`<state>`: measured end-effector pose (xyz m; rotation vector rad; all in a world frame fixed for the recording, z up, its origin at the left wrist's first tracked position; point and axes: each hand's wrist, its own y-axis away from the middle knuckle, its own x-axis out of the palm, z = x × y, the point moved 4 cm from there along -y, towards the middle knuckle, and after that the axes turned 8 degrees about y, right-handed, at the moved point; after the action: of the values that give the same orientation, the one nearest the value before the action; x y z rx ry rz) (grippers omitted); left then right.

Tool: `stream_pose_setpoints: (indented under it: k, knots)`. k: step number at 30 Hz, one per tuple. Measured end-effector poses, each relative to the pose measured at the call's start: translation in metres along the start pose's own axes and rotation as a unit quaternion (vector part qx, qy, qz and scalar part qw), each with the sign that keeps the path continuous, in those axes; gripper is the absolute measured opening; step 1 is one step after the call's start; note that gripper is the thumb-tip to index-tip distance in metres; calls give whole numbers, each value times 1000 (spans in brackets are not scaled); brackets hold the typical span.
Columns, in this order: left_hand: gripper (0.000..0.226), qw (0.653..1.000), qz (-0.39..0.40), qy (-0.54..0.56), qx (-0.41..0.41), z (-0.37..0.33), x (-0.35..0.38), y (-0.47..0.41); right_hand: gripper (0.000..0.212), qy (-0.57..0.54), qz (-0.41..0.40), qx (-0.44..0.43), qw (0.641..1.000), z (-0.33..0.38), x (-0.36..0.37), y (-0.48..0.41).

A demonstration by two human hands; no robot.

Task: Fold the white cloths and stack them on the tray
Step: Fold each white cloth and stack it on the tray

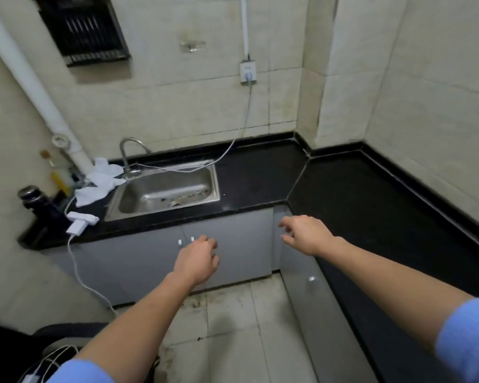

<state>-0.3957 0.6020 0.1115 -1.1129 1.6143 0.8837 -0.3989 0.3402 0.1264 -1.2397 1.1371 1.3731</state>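
Note:
A heap of crumpled white cloths [100, 181] lies on the black counter [260, 178] to the left of the steel sink [163, 192], beside the tap. No tray is in view. My left hand [198, 258] hovers in front of the grey cabinet doors below the sink, fingers loosely curled, holding nothing. My right hand [304, 234] hangs in the air near the counter's inner corner, fingers relaxed and spread, empty. Both hands are well away from the cloths.
A curved tap [130, 153] stands behind the sink. White chargers [79, 222] with cables lie at the counter's left front edge. Bottles [58, 175] and a dark flask [31, 197] crowd the far left. A cable runs from a wall socket [248, 73] to the sink.

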Motion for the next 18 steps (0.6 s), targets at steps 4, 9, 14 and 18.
stream_pose_setpoints:
  k: [4,9,14,18]
  knots:
    - [32,997,-26,26,-71,41,-17,-41,41,16,6,-72,997,22,-5,-98]
    - [31,986,-23,31,-164,103,-21,-52,38,28,15,-159,987,76,0,-191]
    - [33,967,-45,36,-247,179,-34,-65,36,29,27,-241,970,143,13,-266]
    - [33,958,-57,45,-277,245,-46,-87,35,33,36,-282,958,199,24,-325]
